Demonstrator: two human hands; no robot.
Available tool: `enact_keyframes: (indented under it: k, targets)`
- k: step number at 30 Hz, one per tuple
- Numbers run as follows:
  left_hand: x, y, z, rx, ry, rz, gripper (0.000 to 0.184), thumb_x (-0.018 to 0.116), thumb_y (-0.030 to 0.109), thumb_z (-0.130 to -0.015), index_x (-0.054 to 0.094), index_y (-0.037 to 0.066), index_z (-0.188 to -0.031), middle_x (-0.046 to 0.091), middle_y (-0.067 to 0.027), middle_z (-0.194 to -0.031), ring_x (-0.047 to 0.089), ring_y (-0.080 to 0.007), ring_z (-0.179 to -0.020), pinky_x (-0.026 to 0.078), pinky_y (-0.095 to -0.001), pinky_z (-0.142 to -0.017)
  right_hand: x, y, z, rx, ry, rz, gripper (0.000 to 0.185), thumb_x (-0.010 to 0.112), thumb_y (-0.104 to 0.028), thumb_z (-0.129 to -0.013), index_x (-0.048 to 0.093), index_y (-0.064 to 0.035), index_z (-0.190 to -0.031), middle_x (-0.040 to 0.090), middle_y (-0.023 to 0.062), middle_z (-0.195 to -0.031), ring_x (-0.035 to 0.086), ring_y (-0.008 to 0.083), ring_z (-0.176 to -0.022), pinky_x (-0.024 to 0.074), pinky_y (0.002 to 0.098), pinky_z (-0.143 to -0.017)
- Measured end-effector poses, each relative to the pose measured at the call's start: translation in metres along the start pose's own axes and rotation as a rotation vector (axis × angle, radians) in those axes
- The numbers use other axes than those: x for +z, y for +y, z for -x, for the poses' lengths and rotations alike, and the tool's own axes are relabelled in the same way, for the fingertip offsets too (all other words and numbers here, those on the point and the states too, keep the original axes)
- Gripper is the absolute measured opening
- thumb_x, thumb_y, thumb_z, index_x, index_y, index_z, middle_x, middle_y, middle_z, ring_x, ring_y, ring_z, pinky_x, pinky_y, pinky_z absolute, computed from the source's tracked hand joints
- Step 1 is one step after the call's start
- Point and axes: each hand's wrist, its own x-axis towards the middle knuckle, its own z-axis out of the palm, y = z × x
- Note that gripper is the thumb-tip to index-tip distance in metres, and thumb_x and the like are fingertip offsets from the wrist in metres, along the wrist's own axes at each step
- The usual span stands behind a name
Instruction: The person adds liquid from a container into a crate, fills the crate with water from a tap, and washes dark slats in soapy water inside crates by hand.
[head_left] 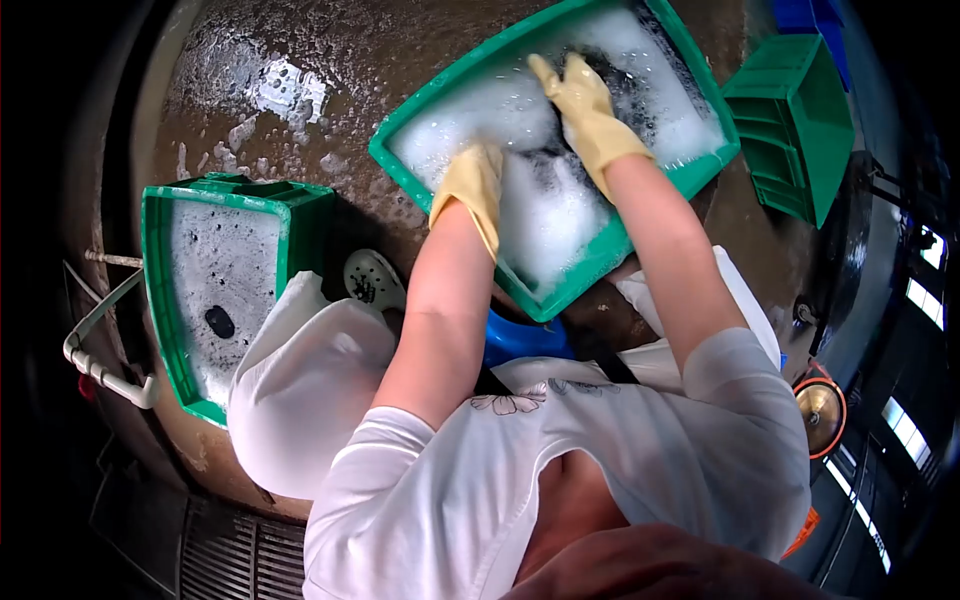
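Both of my hands wear pale yellow rubber gloves and work inside a large green tub (440, 103) of sudsy water. My left hand (472, 178) dips into white foam (545, 215) near the tub's left side, its fingers hidden by suds. Farther over, my right hand (585, 100) lies at the water surface, with two fingers stretched out and apart. Nothing shows in its grasp. Dark water appears between patches of foam around the right hand, and whatever lies beneath cannot be made out.
A second green tub (285, 240) of soapy water stands at left, with a dark oval object (219, 322) in it. A green crate (800, 130) is at upper right. White pipe (110, 377) runs along the left edge. The floor (340, 100) is wet; a floor grate (240, 560) lies lower left.
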Motion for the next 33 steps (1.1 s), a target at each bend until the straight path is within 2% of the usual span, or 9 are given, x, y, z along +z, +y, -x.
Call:
enact_keyframes:
  k: [4, 7, 8, 11, 18, 22, 25, 28, 33]
  targets:
    - [-0.004, 0.000, -0.009, 0.002, -0.001, 0.038, 0.059, 0.031, 0.044, -0.112, 0.051, 0.004, -0.150, 0.060, -0.0166, -0.142, 0.060, -0.0311, -0.125, 0.046, -0.0366, -0.110, 0.071, 0.017, -0.032, -0.529, -0.407, 0.723, 0.045, 0.057, -0.043, -0.101, 0.077, -0.0055, -0.112, 0.074, 0.0196, -0.114, 0.070, 0.0377, -0.111, 0.0575, 0.0450, -0.096]
    - [-0.007, -0.006, -0.009, -0.012, -0.001, 0.053, 0.058, 0.032, 0.044, -0.112, 0.051, 0.004, -0.149, 0.060, -0.0167, -0.142, 0.060, -0.0312, -0.125, 0.047, -0.0366, -0.110, 0.043, -0.046, 0.054, -0.124, -0.393, 0.263, 0.039, 0.045, -0.030, -0.105, 0.060, -0.0213, -0.140, 0.060, 0.0159, -0.143, 0.055, 0.0370, -0.134, 0.0459, 0.0474, -0.112]
    - [-0.007, -0.008, -0.009, -0.018, -0.001, 0.054, 0.058, 0.032, 0.044, -0.112, 0.051, 0.004, -0.149, 0.060, -0.0167, -0.142, 0.060, -0.0312, -0.125, 0.047, -0.0366, -0.110, 0.062, -0.017, 0.065, -0.442, -0.220, 0.163, 0.052, 0.053, -0.047, -0.101, 0.056, -0.0135, -0.142, 0.053, 0.0210, -0.149, 0.047, 0.0358, -0.142, 0.0388, 0.0458, -0.117]
    - [-0.005, -0.011, -0.007, -0.020, -0.015, 0.069, 0.058, 0.032, 0.044, -0.112, 0.051, 0.004, -0.149, 0.060, -0.0168, -0.142, 0.060, -0.0313, -0.125, 0.047, -0.0366, -0.110, 0.019, -0.042, 0.033, -0.317, -0.159, 0.298, 0.095, 0.075, -0.073, -0.075, 0.061, 0.0049, -0.127, 0.062, 0.0304, -0.133, 0.059, 0.0418, -0.126, 0.0469, 0.0483, -0.107]
    - [0.002, -0.008, -0.013, -0.019, -0.067, 0.095, 0.058, 0.032, 0.044, -0.112, 0.051, 0.003, -0.149, 0.060, -0.0170, -0.141, 0.060, -0.0315, -0.125, 0.047, -0.0365, -0.109, 0.048, -0.026, 0.079, -0.641, 0.017, 0.081, 0.083, 0.073, -0.070, -0.079, 0.059, -0.0015, -0.125, 0.063, 0.0256, -0.129, 0.059, 0.0449, -0.123, 0.0468, 0.0500, -0.105]
    - [0.024, -0.005, -0.008, -0.003, -0.142, 0.103, 0.058, 0.032, 0.043, -0.112, 0.052, 0.003, -0.149, 0.060, -0.0171, -0.141, 0.060, -0.0316, -0.125, 0.047, -0.0365, -0.109, 0.021, -0.019, 0.001, -0.336, -0.238, 0.262, 0.078, 0.067, -0.067, -0.086, 0.058, -0.0020, -0.129, 0.066, 0.0221, -0.125, 0.061, 0.0420, -0.119, 0.0498, 0.0471, -0.102]
    - [0.031, -0.001, 0.034, -0.097, -0.112, 0.100, 0.051, 0.035, 0.039, -0.111, 0.055, 0.012, -0.150, 0.054, -0.0091, -0.153, 0.058, -0.0249, -0.131, 0.042, -0.0342, -0.114, -0.016, 0.011, 0.002, -0.579, 0.047, -0.034, 0.059, 0.075, -0.053, -0.087, 0.061, -0.0067, -0.120, 0.066, 0.0213, -0.117, 0.062, 0.0471, -0.110, 0.0503, 0.0513, -0.094]
    - [0.008, -0.036, 0.059, -0.148, 0.044, -0.062, 0.051, 0.036, 0.039, -0.111, 0.055, 0.011, -0.149, 0.054, -0.0095, -0.152, 0.058, -0.0248, -0.130, 0.043, -0.0343, -0.113, -0.035, 0.069, 0.024, -0.124, 0.302, 0.110, 0.080, 0.078, -0.052, -0.086, 0.048, 0.0020, -0.137, 0.059, 0.0297, -0.134, 0.062, 0.0467, -0.116, 0.0480, 0.0507, -0.103]
    - [-0.042, -0.087, 0.085, -0.280, 0.188, -0.219, 0.052, 0.038, 0.041, -0.110, 0.056, 0.010, -0.148, 0.056, -0.0100, -0.150, 0.059, -0.0248, -0.128, 0.044, -0.0345, -0.111, -0.039, 0.058, 0.085, 0.203, -0.099, 0.007, 0.087, 0.073, -0.066, -0.085, 0.056, -0.0009, -0.141, 0.062, 0.0296, -0.135, 0.058, 0.0453, -0.128, 0.0440, 0.0476, -0.110]
